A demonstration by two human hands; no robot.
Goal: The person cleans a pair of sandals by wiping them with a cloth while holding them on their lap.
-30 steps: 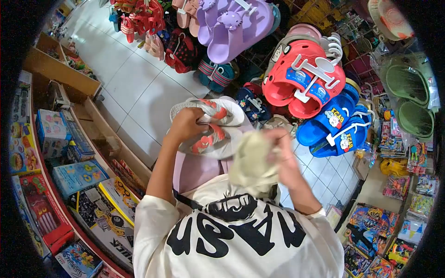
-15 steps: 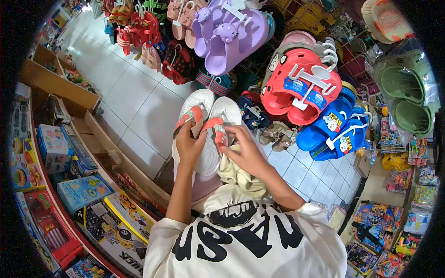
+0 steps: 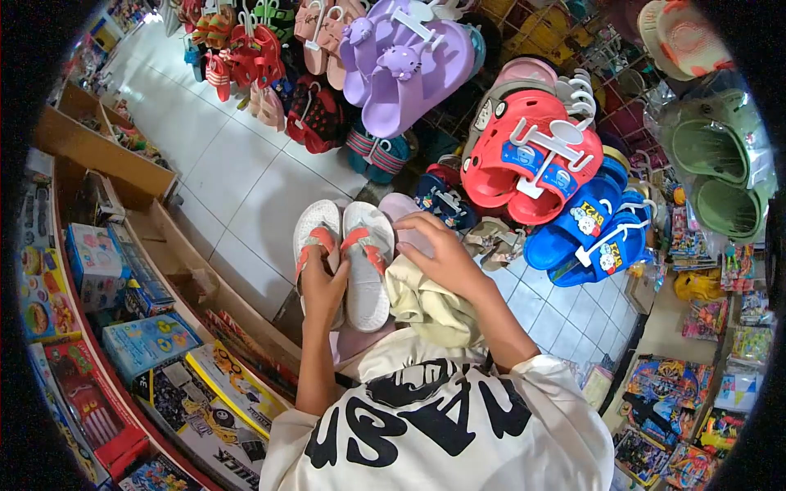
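A pair of white sandals with coral straps lies side by side, toes pointing away from me, in front of my chest. My left hand grips the pair, its thumb near the inner edge and its fingers at the left sandal's strap. My right hand is just right of the sandals, fingers apart and holding nothing. Beneath my right wrist is a bunched pale yellow-green cloth. A pinkish item shows partly behind the sandals.
Lilac slippers, red clogs and blue slippers hang ahead and to the right. Green clogs hang at far right. Shelves with boxed toys line the left; packaged toys lie at lower right.
The sandals have moved left and closer to my body, with my left hand on them. My right hand has come away from the right sandal's strap.
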